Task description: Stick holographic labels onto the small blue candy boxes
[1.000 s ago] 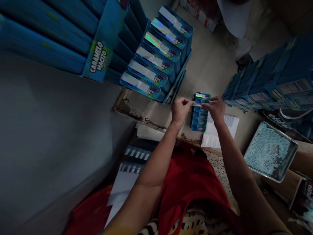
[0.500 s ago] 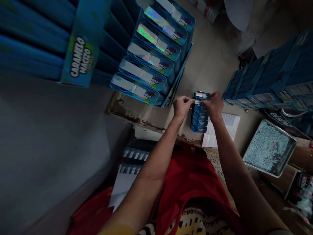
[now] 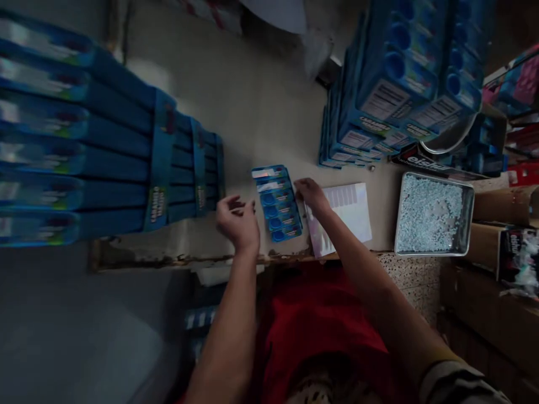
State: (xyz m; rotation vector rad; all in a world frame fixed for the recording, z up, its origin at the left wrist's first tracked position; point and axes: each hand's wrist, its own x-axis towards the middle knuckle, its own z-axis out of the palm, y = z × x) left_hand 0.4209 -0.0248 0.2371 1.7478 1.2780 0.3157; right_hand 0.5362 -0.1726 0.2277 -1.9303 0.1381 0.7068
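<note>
A row of small blue boxes [image 3: 278, 210] lies on the table between my hands. Shiny pale seal stickers [image 3: 273, 186] show on the two boxes farthest from me; round blue marks show on the nearer ones. To the left of the row, my left hand [image 3: 240, 221] hovers with fingers half bent and apart, holding nothing. My right hand [image 3: 311, 196] is just right of the row, over the far left corner of a white sticker sheet [image 3: 347, 216]. Its fingers are bent and blurred, and I cannot see whether they pinch anything.
Long stacked blue cartons [image 3: 118, 146] stand at the left. More blue cartons [image 3: 391, 84] are piled at the back right. A metal tray [image 3: 468, 224] of pale blue pieces sits at the right, beside cardboard boxes [image 3: 516, 205]. The table's worn front edge [image 3: 143, 261] runs below.
My hands have parted from the second box, where both were pinching a sticker; it now bears that sticker. My left hand moved left, my right hand towards the sheet. The view swung right.
</note>
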